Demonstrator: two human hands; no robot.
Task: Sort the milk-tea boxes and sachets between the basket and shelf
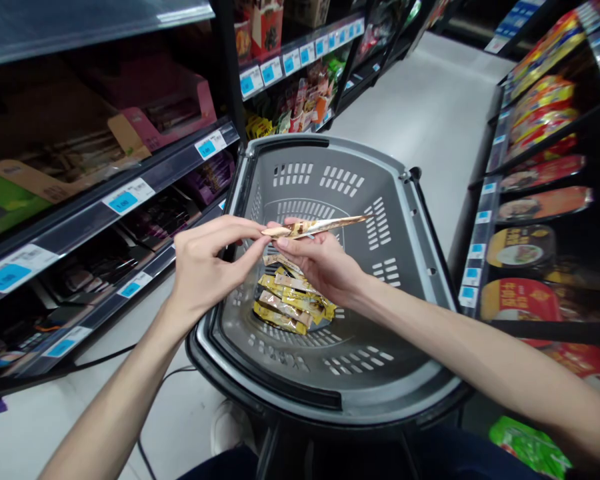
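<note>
Over a grey plastic shopping basket (380, 363), both hands hold one slim snack packet (325, 227) with a brown, gold and white wrapper. My left hand (215, 257) pinches the packet's left end between thumb and fingertips. Around its middle, my right hand (320, 260) is closed, thumb on the near side and fingers behind. The packet's far tip points right, above the basket's slotted wall. Below the hands, several narrow yellow and tan packets (290, 300) lie in a loose pile on the basket floor. My right hand hides part of that pile.
A shelf rack (165, 170) with price tags and boxed snacks runs along the left. On the right stands another shelf (473, 260) with packaged food tubs (523, 247). Pale aisle floor (430, 87) stretches ahead. A black cable (143, 447) and a white shoe (230, 427) show below.
</note>
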